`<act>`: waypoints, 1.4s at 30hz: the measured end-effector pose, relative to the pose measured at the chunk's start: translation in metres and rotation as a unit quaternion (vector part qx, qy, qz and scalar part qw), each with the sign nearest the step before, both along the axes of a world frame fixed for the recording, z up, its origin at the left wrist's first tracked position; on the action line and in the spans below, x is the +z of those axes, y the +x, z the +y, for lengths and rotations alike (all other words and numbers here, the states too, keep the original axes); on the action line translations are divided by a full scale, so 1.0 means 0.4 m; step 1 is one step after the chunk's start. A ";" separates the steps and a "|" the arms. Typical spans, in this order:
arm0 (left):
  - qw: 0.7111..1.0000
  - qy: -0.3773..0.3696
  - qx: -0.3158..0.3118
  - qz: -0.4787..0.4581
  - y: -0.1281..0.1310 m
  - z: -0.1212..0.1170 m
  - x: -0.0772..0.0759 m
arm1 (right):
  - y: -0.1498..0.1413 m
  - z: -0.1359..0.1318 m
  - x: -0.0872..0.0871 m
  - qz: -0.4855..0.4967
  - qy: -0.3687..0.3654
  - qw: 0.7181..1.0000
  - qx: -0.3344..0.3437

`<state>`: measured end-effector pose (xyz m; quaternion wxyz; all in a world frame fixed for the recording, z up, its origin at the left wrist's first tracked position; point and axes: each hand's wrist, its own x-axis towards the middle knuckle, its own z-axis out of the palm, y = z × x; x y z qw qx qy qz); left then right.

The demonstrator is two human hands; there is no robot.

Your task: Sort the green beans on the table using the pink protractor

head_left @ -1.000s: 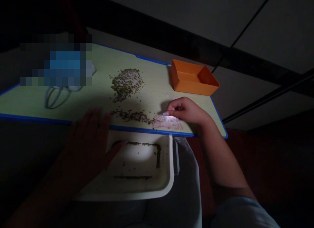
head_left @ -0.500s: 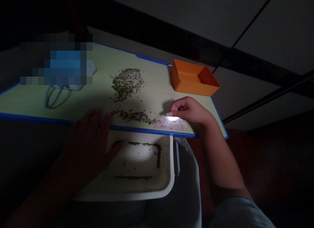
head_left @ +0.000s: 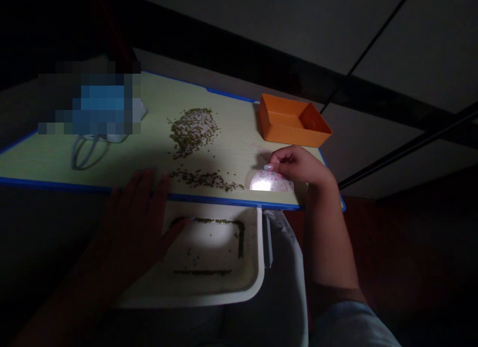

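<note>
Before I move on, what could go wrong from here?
First, the near strip of grains lies close to the table's blue edge, so a stray push might spill some; grains dragged rightward could miss the white tray.

Second, the right grip holds the clear half-round piece by its curved top, so it might pivot or slip.

Third, the left grip is in shadow, so accidental contact could go unseen.

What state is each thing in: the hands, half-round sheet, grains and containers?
Half-round sheet: held, glinting brightly
Right hand: pinching the sheet's upper edge
Left hand: open, fingers extended
Grain pile: heaped, loose around its edges
Grain strip: scattered, thinly spread
Orange box: upright, open-topped
White tub: open-topped, grains inside
</note>
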<state>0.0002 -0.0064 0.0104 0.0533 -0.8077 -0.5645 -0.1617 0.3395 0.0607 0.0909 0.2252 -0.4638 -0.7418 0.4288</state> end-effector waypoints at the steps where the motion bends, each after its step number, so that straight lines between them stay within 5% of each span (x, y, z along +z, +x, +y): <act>1: 1.000 0.001 0.000 -0.002 0.000 0.000 0.001 | 0.001 0.001 -0.001 0.002 0.000 1.000 0.005; 17: 0.999 0.023 -0.003 0.040 -0.014 0.016 -0.016 | -0.012 0.023 -0.026 -0.040 0.010 0.999 -0.035; 42: 0.995 0.060 -0.003 0.075 -0.026 0.035 -0.036 | -0.019 0.055 -0.055 0.026 0.002 1.000 -0.014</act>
